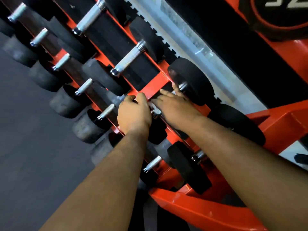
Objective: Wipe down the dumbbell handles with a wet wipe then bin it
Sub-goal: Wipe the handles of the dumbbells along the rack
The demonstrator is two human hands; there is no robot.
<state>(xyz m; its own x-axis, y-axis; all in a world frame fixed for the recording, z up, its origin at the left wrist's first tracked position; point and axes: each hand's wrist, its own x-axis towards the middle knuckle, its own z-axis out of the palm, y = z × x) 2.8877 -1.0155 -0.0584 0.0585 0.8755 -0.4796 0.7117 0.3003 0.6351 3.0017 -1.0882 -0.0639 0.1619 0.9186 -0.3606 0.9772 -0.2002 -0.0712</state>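
Black dumbbells with knurled silver handles lie in rows on an orange rack (155,85). My right hand (175,105) lies over the handle of one upper-row dumbbell (191,80) and presses a white wet wipe (155,108) against it; only a scrap of the wipe shows under the fingers. My left hand (134,112) is curled around the near end of the same handle, beside the wipe. Most of that handle is hidden by both hands. A neighbouring bare handle (129,60) lies up and to the left.
A lower row of smaller dumbbells (83,86) runs along the left side over a dark grey floor (33,164). The orange rack frame (191,205) juts out at the bottom right. A black and orange weight plate (283,19) stands at the top right.
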